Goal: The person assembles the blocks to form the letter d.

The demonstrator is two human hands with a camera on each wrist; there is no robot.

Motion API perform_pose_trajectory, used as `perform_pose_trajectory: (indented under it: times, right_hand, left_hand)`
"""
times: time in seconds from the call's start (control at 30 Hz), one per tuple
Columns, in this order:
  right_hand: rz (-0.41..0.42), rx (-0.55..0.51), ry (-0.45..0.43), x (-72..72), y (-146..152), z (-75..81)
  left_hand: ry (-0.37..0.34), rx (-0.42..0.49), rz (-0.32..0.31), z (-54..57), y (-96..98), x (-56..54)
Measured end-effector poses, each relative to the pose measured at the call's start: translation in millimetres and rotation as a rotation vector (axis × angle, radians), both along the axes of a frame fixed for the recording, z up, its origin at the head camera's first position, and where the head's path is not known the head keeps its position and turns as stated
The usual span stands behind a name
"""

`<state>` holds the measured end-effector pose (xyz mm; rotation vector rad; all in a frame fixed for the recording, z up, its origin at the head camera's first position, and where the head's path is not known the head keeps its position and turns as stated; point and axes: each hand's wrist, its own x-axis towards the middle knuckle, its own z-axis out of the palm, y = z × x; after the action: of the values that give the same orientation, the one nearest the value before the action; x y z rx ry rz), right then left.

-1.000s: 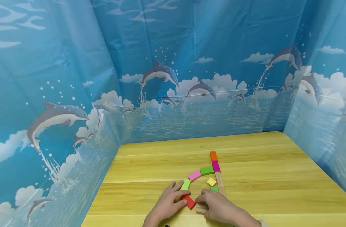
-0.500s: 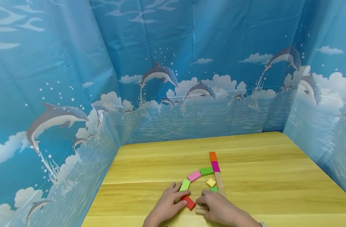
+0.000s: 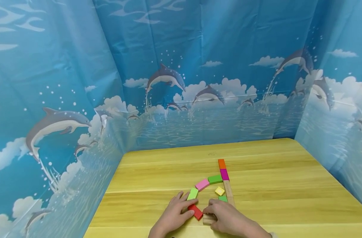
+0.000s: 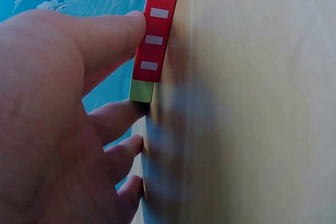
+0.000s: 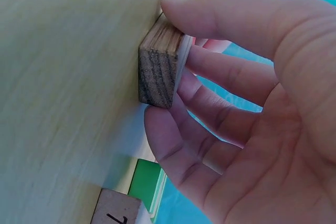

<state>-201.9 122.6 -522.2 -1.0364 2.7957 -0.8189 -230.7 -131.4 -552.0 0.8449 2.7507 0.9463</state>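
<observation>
With thumb and index finger, my left hand (image 3: 175,211) pinches a red wooden block (image 3: 196,212) lying flat on the table. In the left wrist view, white marks run along this red block (image 4: 154,39), and a lime-green block (image 4: 140,91) shows past its end. My right hand (image 3: 228,216) grips a plain wooden block (image 3: 208,219), its corner close to the red one. The right wrist view has the thumb on one side of that wooden block (image 5: 157,72) and fingertips on the others. A green block (image 3: 222,198) sits just beyond the right hand.
From the lime-green block, a pink block (image 3: 202,184) and a green block (image 3: 215,179) curve toward a straight row: orange (image 3: 222,163), magenta (image 3: 224,174) and plain wooden blocks (image 3: 228,188). A small yellow block (image 3: 219,191) lies inside the curve. Dolphin-printed curtains (image 3: 169,125) surround the table (image 3: 157,165).
</observation>
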Motion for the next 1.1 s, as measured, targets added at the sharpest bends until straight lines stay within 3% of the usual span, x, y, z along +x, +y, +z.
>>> perform_pose_trajectory:
  times: [0.47,0.77,1.1]
  right_hand:
    - [-0.010,-0.046,-0.058,-2.4,4.8,5.7]
    - [-0.049,-0.024,-0.064,-20.9,14.6,22.7]
    - [-0.104,-0.016,-0.042,-45.5,21.5,24.4]
  left_hand:
    - [0.005,0.005,-0.010,-2.6,-0.8,-0.1]
    - [0.019,0.031,-0.014,-3.1,-2.3,-2.4]
    - [0.044,0.027,-0.005,-2.7,-2.1,-1.5]
